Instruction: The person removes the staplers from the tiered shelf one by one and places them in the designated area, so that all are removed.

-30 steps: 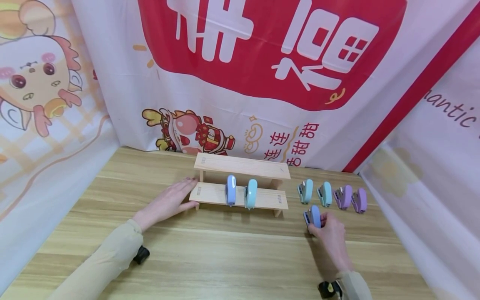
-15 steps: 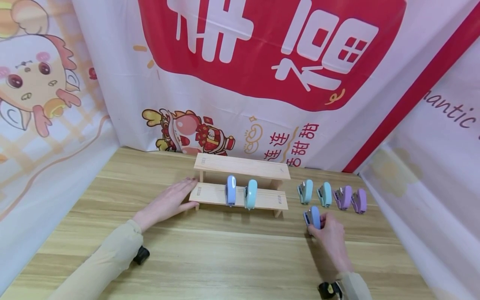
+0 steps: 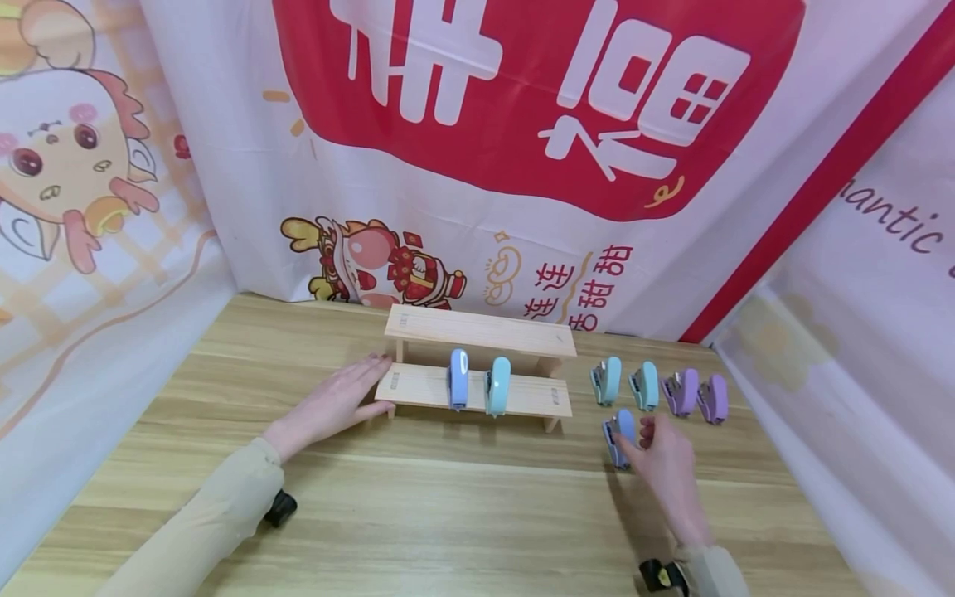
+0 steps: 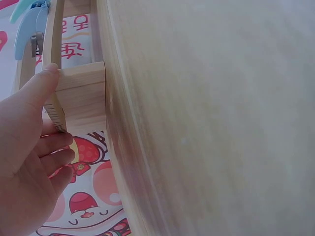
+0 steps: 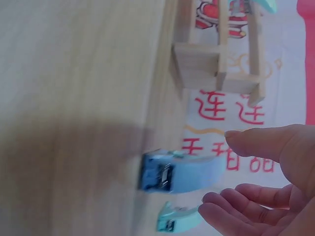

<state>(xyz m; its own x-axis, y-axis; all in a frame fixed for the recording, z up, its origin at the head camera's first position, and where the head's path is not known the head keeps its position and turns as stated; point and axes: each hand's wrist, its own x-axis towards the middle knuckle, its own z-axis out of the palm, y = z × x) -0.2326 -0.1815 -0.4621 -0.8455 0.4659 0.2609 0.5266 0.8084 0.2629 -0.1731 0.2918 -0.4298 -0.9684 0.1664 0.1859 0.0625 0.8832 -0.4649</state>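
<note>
My left hand [image 3: 337, 405] holds the left end of a two-tier wooden shelf [image 3: 533, 396]; in the left wrist view its thumb [image 4: 45, 81] lies on the board's edge, with the other fingers around the end. A blue stapler [image 3: 458, 380] and a mint stapler [image 3: 497, 386] stand upright on the lower tier. To the right of the shelf, another blue stapler [image 3: 618, 435] stands on the table beside my right hand [image 3: 664, 464]. The right wrist view shows that hand's thumb and fingers spread apart, with nothing between them, near this blue stapler [image 5: 194, 174].
Behind the right-hand blue stapler, a row holds two mint staplers [image 3: 610, 381] [image 3: 646, 386] and two purple staplers [image 3: 682, 392] [image 3: 714, 399]. Printed cloth [image 3: 246, 166] hangs along the back and both sides of the wooden table [image 3: 448, 514].
My right hand has let go of the blue stapler and drawn slightly to the right, its thumb and fingers parting. The stapler stays standing there. My left hand keeps its place on the shelf.
</note>
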